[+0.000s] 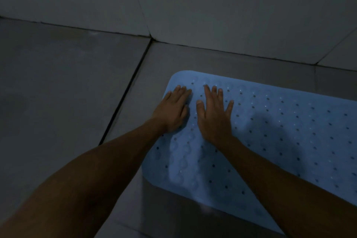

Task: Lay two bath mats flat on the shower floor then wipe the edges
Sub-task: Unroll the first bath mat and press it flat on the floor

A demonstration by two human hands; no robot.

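Note:
A light blue bath mat [280,131] with rows of small holes lies flat on the dark tiled floor, running off the right edge of the view. My left hand [173,109] presses palm-down on the mat's near-left end, fingers straight and together. Beside it, my right hand [214,114] also lies flat on the mat with fingers spread. Only one mat is in view.
Grey floor tiles [67,92] with a dark grout line [125,92] stretch to the left of the mat. A tiled wall [212,6] rises just behind the mat's far edge. The light is dim.

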